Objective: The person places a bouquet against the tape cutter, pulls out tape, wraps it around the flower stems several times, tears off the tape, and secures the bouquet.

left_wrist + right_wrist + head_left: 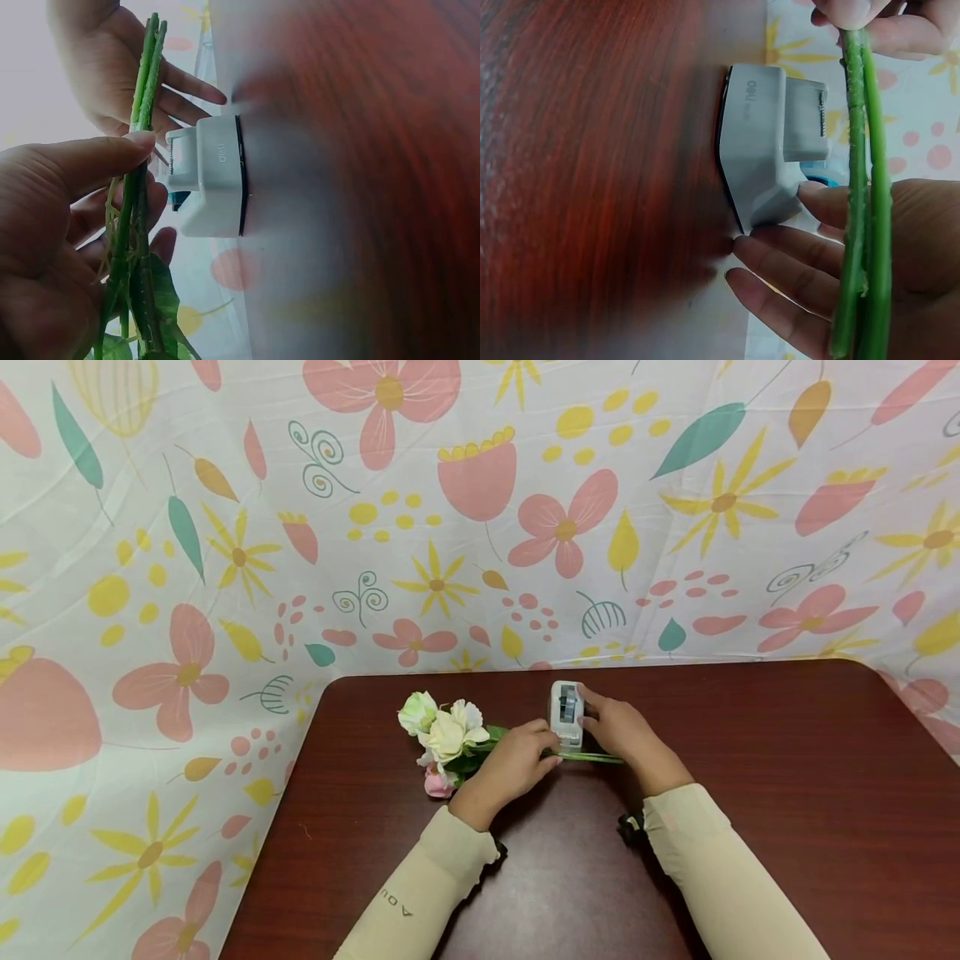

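Note:
My left hand (517, 760) pinches the green stems (148, 82) of a bunch of artificial flowers (447, 732) between thumb and fingers. White, pale green and pink heads lie to its left, and the stem ends point right. Behind the stems a white tape dispenser (567, 714) stands on the table, its serrated cutter (823, 112) toward the stems. My right hand (618, 727) is at the dispenser's right side and far end. In the right wrist view its thumb touches the dispenser's edge while the other fingers extend loosely around the end.
The dark red-brown wooden table (787, 793) has its far edge just behind the dispenser. A white cloth (480, 568) with a printed flower pattern hangs behind and to the left. Black wrist mounts (632, 828) sit under the sleeves.

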### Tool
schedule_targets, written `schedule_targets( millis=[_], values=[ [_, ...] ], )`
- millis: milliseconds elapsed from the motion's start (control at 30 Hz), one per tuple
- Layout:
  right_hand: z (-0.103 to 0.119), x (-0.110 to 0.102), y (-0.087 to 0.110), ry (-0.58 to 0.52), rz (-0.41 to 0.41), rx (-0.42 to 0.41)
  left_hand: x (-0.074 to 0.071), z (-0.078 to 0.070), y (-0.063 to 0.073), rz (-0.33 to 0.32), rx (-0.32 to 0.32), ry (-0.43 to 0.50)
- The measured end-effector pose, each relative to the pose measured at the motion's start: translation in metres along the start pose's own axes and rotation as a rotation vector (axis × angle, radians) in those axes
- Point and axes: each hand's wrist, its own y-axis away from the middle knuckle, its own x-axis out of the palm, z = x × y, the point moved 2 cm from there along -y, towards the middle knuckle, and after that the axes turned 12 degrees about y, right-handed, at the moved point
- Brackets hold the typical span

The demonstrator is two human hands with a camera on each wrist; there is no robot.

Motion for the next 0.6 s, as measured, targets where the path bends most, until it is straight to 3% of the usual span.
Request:
schedule_targets(
  millis=[400,600],
  values=[
    [-0.0016,-0.0014,0.0021,-0.013,0.008,0.003,-0.0045,-0.0054,0.0023,0.077,0.012,0.022],
    [-0.0018,0.0000,0.0015,-0.026,-0.002,-0.009,-0.0058,-0.0053,0.0034,0.074,0.004,0.039]
  ],
)
